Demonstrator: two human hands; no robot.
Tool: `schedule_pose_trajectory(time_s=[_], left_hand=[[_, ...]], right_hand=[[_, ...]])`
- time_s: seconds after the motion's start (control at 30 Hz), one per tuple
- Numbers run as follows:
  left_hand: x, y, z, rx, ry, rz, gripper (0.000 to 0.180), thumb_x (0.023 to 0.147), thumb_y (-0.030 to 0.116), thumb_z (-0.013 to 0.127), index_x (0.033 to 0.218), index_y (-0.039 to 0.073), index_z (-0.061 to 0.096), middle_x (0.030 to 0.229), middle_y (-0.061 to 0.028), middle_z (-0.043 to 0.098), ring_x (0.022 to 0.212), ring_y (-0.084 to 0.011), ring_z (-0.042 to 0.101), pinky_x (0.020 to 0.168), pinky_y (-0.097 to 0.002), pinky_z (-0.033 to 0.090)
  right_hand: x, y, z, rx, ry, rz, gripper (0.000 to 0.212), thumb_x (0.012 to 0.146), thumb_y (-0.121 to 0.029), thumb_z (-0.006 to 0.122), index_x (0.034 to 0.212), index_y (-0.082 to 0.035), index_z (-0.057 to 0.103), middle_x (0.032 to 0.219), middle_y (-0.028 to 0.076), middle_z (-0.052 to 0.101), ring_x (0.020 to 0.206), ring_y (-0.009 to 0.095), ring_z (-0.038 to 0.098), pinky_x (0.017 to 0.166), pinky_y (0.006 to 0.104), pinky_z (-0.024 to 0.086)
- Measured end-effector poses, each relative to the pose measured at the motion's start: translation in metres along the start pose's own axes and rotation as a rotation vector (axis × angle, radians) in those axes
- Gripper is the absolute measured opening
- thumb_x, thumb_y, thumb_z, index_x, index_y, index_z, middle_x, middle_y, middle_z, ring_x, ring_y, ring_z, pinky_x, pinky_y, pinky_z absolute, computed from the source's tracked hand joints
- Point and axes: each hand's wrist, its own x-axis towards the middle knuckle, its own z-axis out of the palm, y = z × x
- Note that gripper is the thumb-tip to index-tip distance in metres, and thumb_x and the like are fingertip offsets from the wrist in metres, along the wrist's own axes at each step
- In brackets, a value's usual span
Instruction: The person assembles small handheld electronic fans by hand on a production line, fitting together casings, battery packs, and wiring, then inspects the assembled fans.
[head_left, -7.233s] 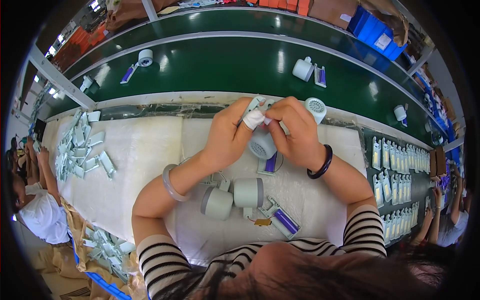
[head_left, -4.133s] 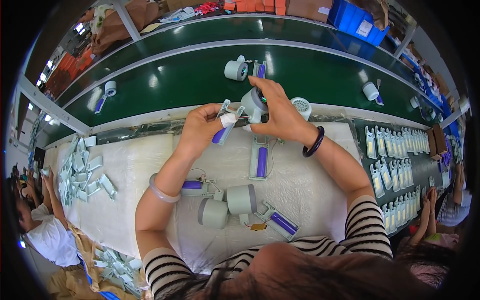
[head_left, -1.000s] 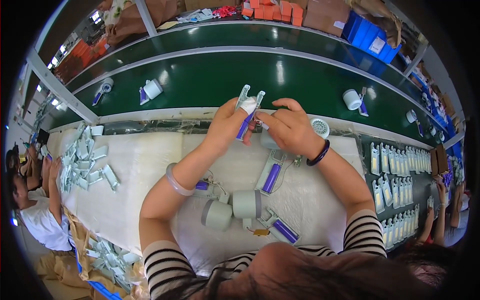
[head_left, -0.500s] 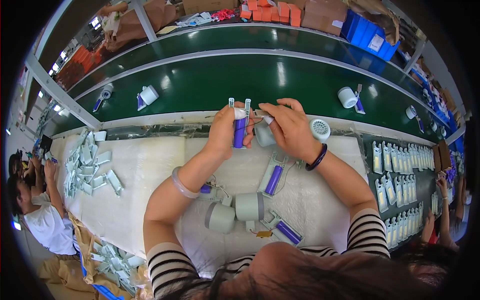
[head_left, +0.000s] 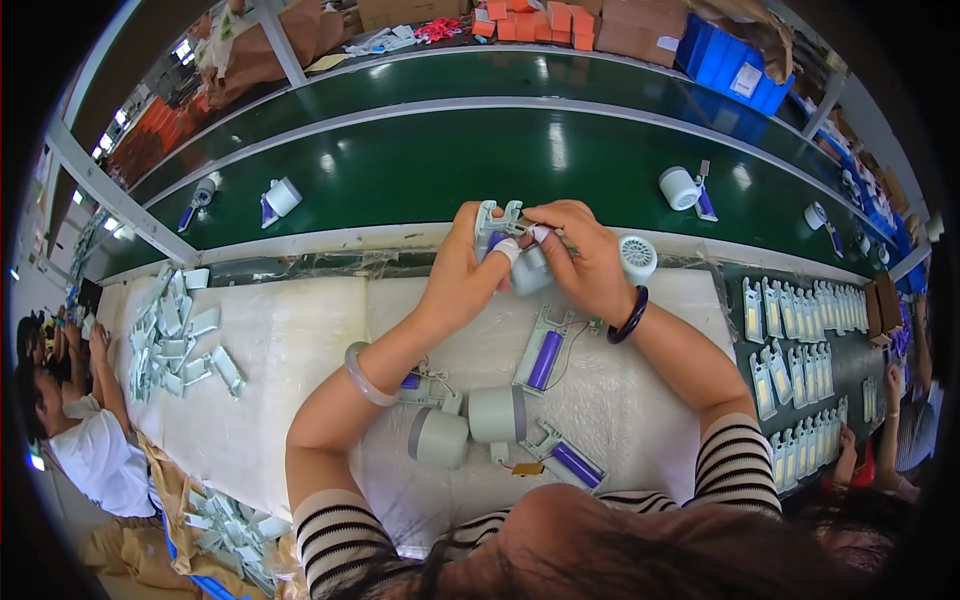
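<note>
My left hand (head_left: pixel 455 280) is closed round a pale green handle housing (head_left: pixel 486 216), tilted, with a purple battery (head_left: pixel 495 241) partly showing inside. My right hand (head_left: pixel 592 265) pinches a small flat piece at the housing's upper end; the fingers mostly hide it, so I cannot tell its kind. White coverings show on the left thumb and a right fingertip. Under the hands sits a grey-green fan head (head_left: pixel 532 277), partly covered by fingers. Just right of my right hand stands another fan head (head_left: pixel 638 258) with its round grille showing.
Nearer me on the padded table lie cylindrical fan heads (head_left: pixel 497 414) and open housings with purple batteries (head_left: pixel 543 360) and wires. Loose housing shells (head_left: pixel 170 335) are heaped at left. A green conveyor (head_left: pixel 430 160) carries several fans. Rows of housings (head_left: pixel 800 375) stand right; co-workers sit both sides.
The housing has tilted, hiding much of its battery. My left thumb has come across it toward my right fingers, and the hands are closer together. Fans on the conveyor have shifted slightly left.
</note>
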Motion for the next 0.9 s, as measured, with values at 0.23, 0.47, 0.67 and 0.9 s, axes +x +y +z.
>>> schedule_pose_trajectory(time_s=[0.23, 0.47, 0.67, 0.9], left_hand=[[-0.0018, 0.0009, 0.0007, 0.067, 0.053, 0.044, 0.036, 0.085, 0.005, 0.054, 0.117, 0.002, 0.038, 0.095, -0.0083, 0.053, 0.071, -0.0100, 0.055, 0.055, -0.0253, 0.048], [-0.0056, 0.0048, 0.0012, 0.188, 0.013, 0.071, 0.038, 0.084, 0.001, 0.050, 0.120, 0.006, 0.037, 0.106, -0.0059, 0.045, 0.081, -0.0083, 0.053, 0.060, -0.0242, 0.052], [-0.0052, 0.0005, -0.0012, 0.270, -0.004, 0.117, 0.040, 0.084, 0.000, 0.049, 0.121, 0.007, 0.037, 0.108, -0.0053, 0.044, 0.085, -0.0089, 0.053, 0.061, -0.0240, 0.053], [-0.0062, 0.0009, -0.0013, 0.269, -0.014, 0.117, 0.040, 0.084, 0.000, 0.051, 0.121, 0.006, 0.038, 0.109, -0.0056, 0.043, 0.085, -0.0087, 0.053, 0.062, -0.0234, 0.052]], right_hand=[[-0.0022, 0.0005, -0.0003, 0.017, -0.001, -0.071, 0.022, 0.078, 0.007, 0.063, 0.098, -0.003, 0.062, 0.093, 0.011, 0.063, 0.091, 0.029, 0.060, 0.079, 0.0358, 0.049], [0.0041, -0.0042, -0.0061, -0.067, -0.039, -0.232, 0.024, 0.074, 0.007, 0.066, 0.096, -0.002, 0.062, 0.096, 0.011, 0.063, 0.093, 0.030, 0.061, 0.080, 0.0367, 0.050], [0.0030, -0.0039, -0.0052, -0.081, -0.011, -0.247, 0.025, 0.072, 0.004, 0.067, 0.096, -0.003, 0.063, 0.094, 0.010, 0.061, 0.091, 0.028, 0.059, 0.079, 0.0369, 0.048], [0.0030, -0.0060, -0.0059, -0.062, -0.010, -0.241, 0.025, 0.071, 0.004, 0.068, 0.095, -0.003, 0.063, 0.093, 0.010, 0.060, 0.090, 0.027, 0.058, 0.078, 0.0360, 0.047]])
